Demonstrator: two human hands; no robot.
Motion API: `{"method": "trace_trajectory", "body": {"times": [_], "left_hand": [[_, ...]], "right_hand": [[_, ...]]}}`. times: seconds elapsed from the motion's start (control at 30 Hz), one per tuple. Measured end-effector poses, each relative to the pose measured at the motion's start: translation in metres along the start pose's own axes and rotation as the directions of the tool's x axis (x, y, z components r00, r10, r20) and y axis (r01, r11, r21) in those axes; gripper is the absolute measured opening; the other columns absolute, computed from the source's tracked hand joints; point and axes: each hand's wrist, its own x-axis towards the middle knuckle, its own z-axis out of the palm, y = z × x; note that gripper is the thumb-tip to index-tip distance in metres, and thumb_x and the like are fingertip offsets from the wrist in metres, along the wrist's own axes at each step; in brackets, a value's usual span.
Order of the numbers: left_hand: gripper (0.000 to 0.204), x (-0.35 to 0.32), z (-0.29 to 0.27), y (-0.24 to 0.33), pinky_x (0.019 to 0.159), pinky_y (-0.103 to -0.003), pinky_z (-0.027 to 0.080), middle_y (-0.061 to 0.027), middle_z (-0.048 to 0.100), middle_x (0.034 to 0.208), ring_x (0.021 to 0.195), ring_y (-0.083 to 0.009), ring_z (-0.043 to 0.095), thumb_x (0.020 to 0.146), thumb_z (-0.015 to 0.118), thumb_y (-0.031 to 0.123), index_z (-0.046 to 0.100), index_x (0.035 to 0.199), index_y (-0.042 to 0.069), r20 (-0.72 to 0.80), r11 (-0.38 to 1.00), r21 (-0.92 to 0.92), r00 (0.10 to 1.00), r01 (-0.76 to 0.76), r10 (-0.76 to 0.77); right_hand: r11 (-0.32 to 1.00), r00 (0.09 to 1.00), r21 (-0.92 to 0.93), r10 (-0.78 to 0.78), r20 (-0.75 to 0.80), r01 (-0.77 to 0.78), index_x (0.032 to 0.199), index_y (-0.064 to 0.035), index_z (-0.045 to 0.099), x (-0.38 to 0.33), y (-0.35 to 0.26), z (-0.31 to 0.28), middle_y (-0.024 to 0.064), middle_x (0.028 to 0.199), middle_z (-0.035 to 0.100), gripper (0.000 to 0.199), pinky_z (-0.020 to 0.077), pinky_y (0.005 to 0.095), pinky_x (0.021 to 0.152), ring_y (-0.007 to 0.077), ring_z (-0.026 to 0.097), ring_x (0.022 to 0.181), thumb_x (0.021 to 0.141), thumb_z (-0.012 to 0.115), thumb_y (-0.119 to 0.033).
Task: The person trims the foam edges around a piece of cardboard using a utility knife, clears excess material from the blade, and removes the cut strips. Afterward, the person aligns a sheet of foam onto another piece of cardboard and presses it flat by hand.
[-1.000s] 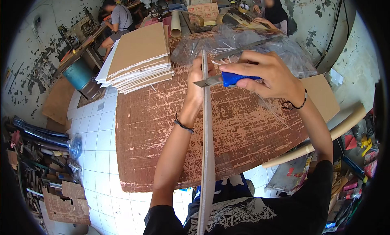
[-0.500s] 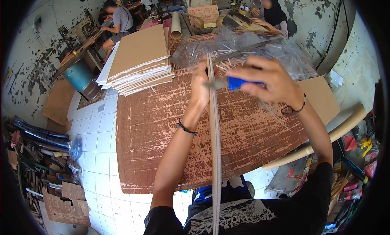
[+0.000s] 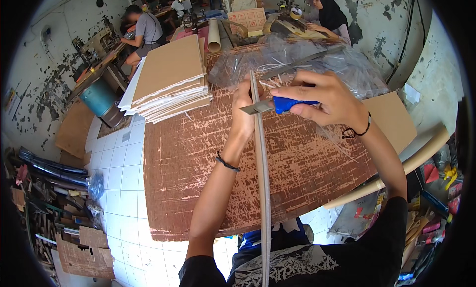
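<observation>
A long, thin board (image 3: 263, 178) stands on edge in front of me, running from the tabletop toward my body, so only its narrow edge shows. My left hand (image 3: 242, 111) grips it near its far end, partly hidden behind it. My right hand (image 3: 329, 96) is closed around the blue handle of a knife (image 3: 296, 103). Its flat metal blade lies across the board's top edge, the tip pointing left over my left hand. I cannot tell whether the blade cuts into the edge or only touches it.
Brown-and-white cardboard sheets (image 3: 171, 71) are stacked at the far left of the scratched brown table (image 3: 198, 188). Clear plastic sheeting (image 3: 347, 68) with a long metal strip lies at the back. A cardboard piece (image 3: 391, 121) rests at right. Two people work beyond.
The knife has shifted slightly nearer and to the left across the board's edge, its blade no longer blurred. My left hand keeps its grip. The view has tilted slightly.
</observation>
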Motion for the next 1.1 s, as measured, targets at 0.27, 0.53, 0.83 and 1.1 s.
{"method": "trace_trajectory", "body": {"times": [0.27, 0.53, 0.83, 1.1], "left_hand": [[0.054, -0.003, -0.003, 0.003, 0.084, -0.038, 0.051, -0.006, 0.047, 0.065, 0.082, -0.0204, 0.057, 0.104, 0.021, 0.046, 0.053, 0.09, 0.004, 0.036, 0.991, -0.084, 0.994, 0.106, -0.104], [0.042, -0.003, -0.003, 0.004, 0.05, -0.027, 0.03, 0.0012, 0.043, 0.066, 0.055, -0.0097, 0.036, 0.102, 0.034, 0.04, 0.053, 0.082, 0.009, 0.084, 0.981, -0.167, 0.993, 0.095, -0.082], [0.039, 0.003, -0.001, 0.012, 0.055, -0.03, 0.03, 0.003, 0.038, 0.064, 0.058, -0.0107, 0.032, 0.104, 0.029, 0.035, 0.041, 0.074, 0.014, 0.141, 0.967, -0.237, 0.988, 0.089, -0.057], [0.042, -0.009, 0.009, 0.015, 0.055, -0.029, 0.033, 0.0006, 0.042, 0.066, 0.06, -0.0111, 0.037, 0.106, 0.029, 0.037, 0.048, 0.078, 0.011, -0.013, 0.999, -0.029, 0.999, -0.031, 0.031]], "right_hand": [[0.999, 0.999, 0.004, -0.033, -0.021, 0.033, 0.128, -0.0194, 0.068, 0.005, -0.003, -0.004, 0.007, 0.075, 0.054, 0.037, 0.0428, 0.0331, 0.052, 0.0202, 0.051, 0.058, 0.096, 0.06, -0.037], [0.995, 0.999, -0.098, 0.029, -0.023, -0.031, 0.127, -0.0205, 0.069, 0.002, 0.007, -0.014, 0.0067, 0.077, 0.057, 0.039, 0.0445, 0.0324, 0.05, 0.0184, 0.053, 0.056, 0.094, 0.062, -0.041], [0.953, 0.985, -0.252, 0.155, -0.078, -0.17, 0.13, -0.0191, 0.066, -0.003, 0.031, -0.015, 0.0058, 0.075, 0.057, 0.04, 0.0426, 0.032, 0.047, 0.0161, 0.052, 0.056, 0.097, 0.058, -0.04], [0.981, 0.984, -0.093, 0.172, 0.036, -0.168, 0.13, -0.0202, 0.065, 0.002, 0.003, -0.013, 0.0099, 0.08, 0.058, 0.04, 0.0467, 0.035, 0.057, 0.0214, 0.055, 0.063, 0.096, 0.059, -0.04]]}}
